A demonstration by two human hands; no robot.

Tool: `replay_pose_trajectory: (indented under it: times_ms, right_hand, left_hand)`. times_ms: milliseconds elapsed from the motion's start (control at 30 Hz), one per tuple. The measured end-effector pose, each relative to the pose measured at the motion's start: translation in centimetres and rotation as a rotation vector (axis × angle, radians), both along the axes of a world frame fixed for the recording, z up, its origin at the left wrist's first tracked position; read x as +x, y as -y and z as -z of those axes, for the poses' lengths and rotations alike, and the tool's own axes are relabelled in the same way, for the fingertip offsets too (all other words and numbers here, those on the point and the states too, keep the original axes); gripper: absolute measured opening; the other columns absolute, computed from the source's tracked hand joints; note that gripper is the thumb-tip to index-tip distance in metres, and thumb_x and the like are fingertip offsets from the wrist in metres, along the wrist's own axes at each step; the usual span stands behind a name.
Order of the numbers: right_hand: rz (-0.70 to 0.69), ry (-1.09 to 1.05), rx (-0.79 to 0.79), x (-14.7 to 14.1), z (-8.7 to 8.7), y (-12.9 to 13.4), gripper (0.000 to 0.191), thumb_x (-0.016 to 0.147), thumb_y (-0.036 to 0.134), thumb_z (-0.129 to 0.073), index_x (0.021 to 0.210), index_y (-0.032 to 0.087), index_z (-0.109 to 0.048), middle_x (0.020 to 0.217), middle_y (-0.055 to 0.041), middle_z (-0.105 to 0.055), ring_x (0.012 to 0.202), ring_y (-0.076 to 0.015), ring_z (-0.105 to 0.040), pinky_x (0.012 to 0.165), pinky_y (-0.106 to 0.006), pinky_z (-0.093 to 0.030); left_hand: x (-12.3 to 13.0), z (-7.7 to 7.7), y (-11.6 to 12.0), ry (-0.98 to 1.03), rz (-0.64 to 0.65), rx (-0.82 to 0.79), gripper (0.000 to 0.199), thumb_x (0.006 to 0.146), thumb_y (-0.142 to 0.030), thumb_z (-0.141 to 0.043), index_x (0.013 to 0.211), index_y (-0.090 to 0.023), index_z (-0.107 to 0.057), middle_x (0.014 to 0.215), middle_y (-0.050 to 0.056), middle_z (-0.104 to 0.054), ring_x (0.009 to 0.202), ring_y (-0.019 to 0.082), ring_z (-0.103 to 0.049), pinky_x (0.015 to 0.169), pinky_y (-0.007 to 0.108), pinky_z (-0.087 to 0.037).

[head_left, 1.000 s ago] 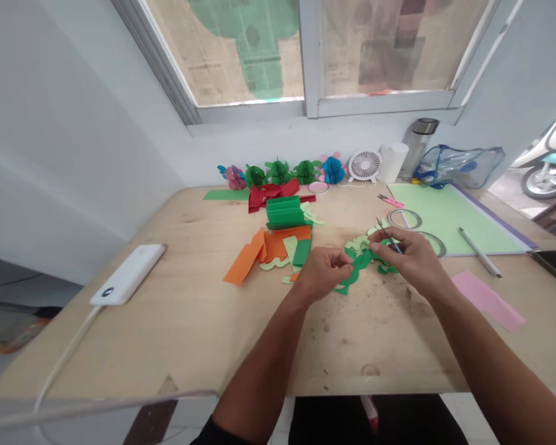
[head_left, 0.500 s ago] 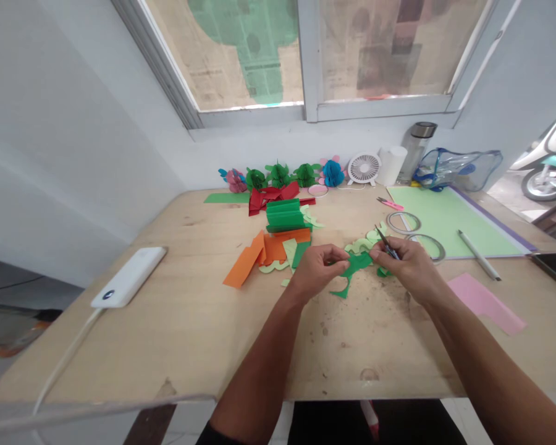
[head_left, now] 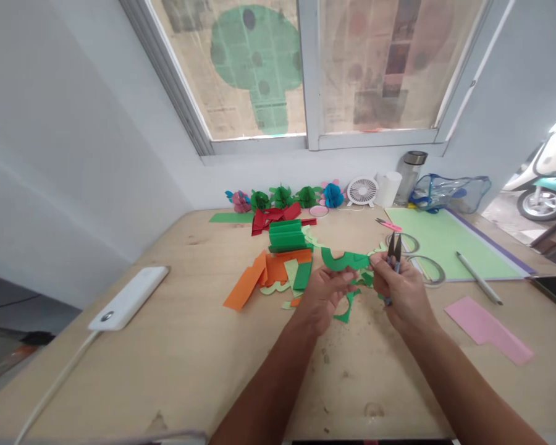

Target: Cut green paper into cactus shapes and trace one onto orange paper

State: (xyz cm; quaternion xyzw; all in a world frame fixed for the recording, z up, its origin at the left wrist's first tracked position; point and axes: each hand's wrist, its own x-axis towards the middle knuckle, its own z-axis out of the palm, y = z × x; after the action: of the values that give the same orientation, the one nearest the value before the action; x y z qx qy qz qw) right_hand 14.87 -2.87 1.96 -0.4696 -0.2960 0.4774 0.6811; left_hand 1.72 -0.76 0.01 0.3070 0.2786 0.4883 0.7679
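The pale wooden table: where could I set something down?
Probably best is the broad bare patch between the white rectangular device and the folded orange paper. Another borders the near side of the notched pink paper sheet. It is crowded around the left hand and right hand, among cut green paper.

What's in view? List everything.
Window: one, grey-framed, back
Scooter: one, turquoise-white, right
Table: one, beige, centre
Paper figures: five, multicoloured, along wall
Fan, cylinder: one each, white, back
Bottle, pouch: one each, clear, right
Sheet: one, green, right
Pen: one, grey, right
Phone: one, black, right
Rings: two, grey, right
Snips: one, pink, right
Power bank: one, white, left
Loose papers: several, multicoloured, on table
Cutout: one, green, held
Scissors: one, dark, held
Left hand, right hand: one each, bare, centre
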Motion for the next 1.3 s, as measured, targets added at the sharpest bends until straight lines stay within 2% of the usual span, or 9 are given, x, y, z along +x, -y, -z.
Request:
replay_pose_trajectory:
  times_ms: [133,367,767,967,1067,1167,1300]
  right_hand:
    - [-0.022,-0.103,-0.024,-1.4,0.6,0.3,0.037,0.057,0.039,-0.084,0.067,0.016,-0.058,0.051,0.0072,-0.045,0.039,-0.0023,-0.024,0.037,-0.02,-0.013]
    - [0.075,-0.123,-0.057,-2.9,0.8,0.5,0.04,0.053,0.04,-0.085,0.068,0.016,-0.057,0.054,0.0062,-0.047,0.04,-0.0023,-0.025,0.037,-0.02,-0.015]
    - [0.1,-0.141,-0.029,-3.5,1.0,0.7,0.043,0.052,0.044,-0.086,0.066,0.017,-0.055,0.05,0.0086,-0.042,0.038,-0.0022,-0.023,0.035,-0.021,-0.015]
    - [0.116,-0.114,-0.046,-3.4,1.3,0.7,0.04,0.054,0.04,-0.085,0.069,0.017,-0.056,0.055,0.0059,-0.049,0.039,-0.0027,-0.025,0.035,-0.021,-0.015]
    - [0.108,-0.097,-0.041,-3.4,1.6,0.7,0.038,0.056,0.04,-0.084,0.069,0.018,-0.056,0.055,0.0063,-0.048,0.038,-0.0031,-0.024,0.034,-0.022,-0.015]
    - [0.057,-0.06,-0.051,-3.1,2.1,0.8,0.037,0.058,0.042,-0.082,0.068,0.018,-0.056,0.051,0.0081,-0.043,0.038,-0.0036,-0.023,0.035,-0.022,-0.014]
    - [0.003,0.048,-0.082,-1.8,2.5,0.9,0.035,0.062,0.045,-0.08,0.07,0.017,-0.06,0.048,0.0098,-0.034,0.039,-0.004,-0.023,0.037,-0.022,-0.014]
  left_hand:
    - [1.0,0.0,0.5,0.04,-0.12,0.044,0.025,0.056,-0.025,-0.084,0.071,-0.014,-0.067,0.064,0.0,-0.063,0.06,0.009,-0.056,0.061,0.024,-0.045]
    - [1.1,-0.2,0.7,0.059,-0.266,-0.001,0.023,0.056,-0.024,-0.082,0.069,-0.014,-0.066,0.064,-0.001,-0.063,0.057,0.008,-0.055,0.057,0.022,-0.043]
    - [1.0,-0.3,0.8,0.023,-0.315,-0.021,0.022,0.056,-0.025,-0.081,0.062,-0.013,-0.063,0.059,-0.001,-0.061,0.056,0.008,-0.054,0.059,0.022,-0.042]
    - [1.0,-0.4,0.7,-0.09,-0.343,-0.019,0.02,0.056,-0.025,-0.079,0.059,-0.014,-0.062,0.053,-0.002,-0.057,0.052,0.007,-0.049,0.054,0.022,-0.038]
    - [0.8,-0.4,0.5,-0.129,-0.366,-0.016,0.018,0.054,-0.024,-0.078,0.062,-0.014,-0.066,0.059,-0.001,-0.059,0.055,0.008,-0.051,0.053,0.022,-0.038]
    - [0.5,-0.3,0.2,-0.167,-0.359,0.009,0.017,0.055,-0.025,-0.077,0.064,-0.014,-0.067,0.065,0.001,-0.063,0.06,0.01,-0.055,0.052,0.022,-0.038]
    - [0.0,-0.2,0.0,-0.235,-0.324,0.052,0.014,0.058,-0.025,-0.074,0.064,-0.013,-0.068,0.06,0.002,-0.063,0.056,0.01,-0.055,0.051,0.023,-0.037]
